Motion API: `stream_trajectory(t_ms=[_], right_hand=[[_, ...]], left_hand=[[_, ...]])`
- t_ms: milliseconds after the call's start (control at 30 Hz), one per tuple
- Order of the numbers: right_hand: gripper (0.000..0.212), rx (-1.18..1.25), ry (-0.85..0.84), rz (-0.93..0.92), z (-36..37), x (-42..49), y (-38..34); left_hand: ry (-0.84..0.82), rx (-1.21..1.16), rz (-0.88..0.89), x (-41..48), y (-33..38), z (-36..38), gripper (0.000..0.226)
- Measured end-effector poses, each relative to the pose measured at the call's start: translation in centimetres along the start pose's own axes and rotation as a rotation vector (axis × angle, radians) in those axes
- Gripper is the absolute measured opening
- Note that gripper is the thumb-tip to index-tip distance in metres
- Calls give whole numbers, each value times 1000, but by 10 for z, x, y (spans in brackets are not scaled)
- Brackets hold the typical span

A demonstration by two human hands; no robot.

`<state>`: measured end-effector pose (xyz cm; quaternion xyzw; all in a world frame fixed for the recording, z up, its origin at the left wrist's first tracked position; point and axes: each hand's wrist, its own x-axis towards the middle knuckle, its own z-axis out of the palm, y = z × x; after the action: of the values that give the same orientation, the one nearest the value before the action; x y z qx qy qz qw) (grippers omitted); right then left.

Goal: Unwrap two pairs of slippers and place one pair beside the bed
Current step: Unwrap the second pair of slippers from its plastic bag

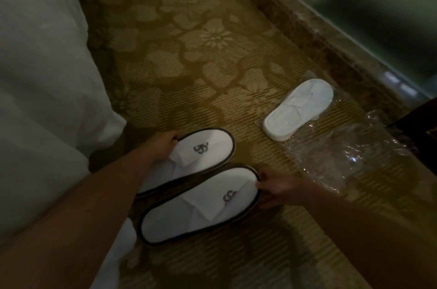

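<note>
Lightly we pinch floppy, featherweight slippers: left hand [164, 144] grips the ten-o'clock slipper [203, 149], right hand [275, 190] the nearer slipper [201, 203], both by the toe rims.

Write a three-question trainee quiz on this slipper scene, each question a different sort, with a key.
1. True or false: the second pair of slippers is still sealed in its clear wrapper.
2. Multiple choice: what does the left hand grip? A) the empty wrapper B) the slipper nearer the bed C) the bed linen
3. Fill in: the right hand holds the toe end of the ___ slipper.

Key: 1 true; 2 B; 3 other unwrapped (farther from the bed).
</note>
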<state>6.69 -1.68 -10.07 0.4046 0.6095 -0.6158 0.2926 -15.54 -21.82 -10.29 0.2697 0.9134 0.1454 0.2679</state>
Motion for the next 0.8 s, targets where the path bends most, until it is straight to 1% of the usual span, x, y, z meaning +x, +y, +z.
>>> stream_trajectory(t_ms=[67,167,200,267,333,433,500,567,700,800], right_hand=[[41,-174,46,-47,6,6,0],[37,-693,218,-237,7,19,1],[36,-807,255,-260,9,21,0],[37,-946,279,-284,11,23,2],[37,-1034,305,-294,13,23,1],[39,-1073,374,-325,5,19,-11],[36,-1068,438,-374,-3,11,-25],[31,-1009,517,-442,-13,5,-35],[29,-882,618,-465,-37,-3,-39],[26,-796,667,-460,-56,-9,-33]], left_hand=[[-15,5,-24,2,-1,1,35],[-66,4,-9,2,-2,2,39],[-86,15,-7,2,-3,3,44],[-108,62,-19,3,-5,4,52],[-102,136,-16,6,-4,5,51],[-86,229,-25,9,7,4,41],[-21,256,-8,10,20,3,33],[46,224,33,13,37,4,28],[72,141,142,20,74,14,30],[20,101,192,24,106,29,36]])
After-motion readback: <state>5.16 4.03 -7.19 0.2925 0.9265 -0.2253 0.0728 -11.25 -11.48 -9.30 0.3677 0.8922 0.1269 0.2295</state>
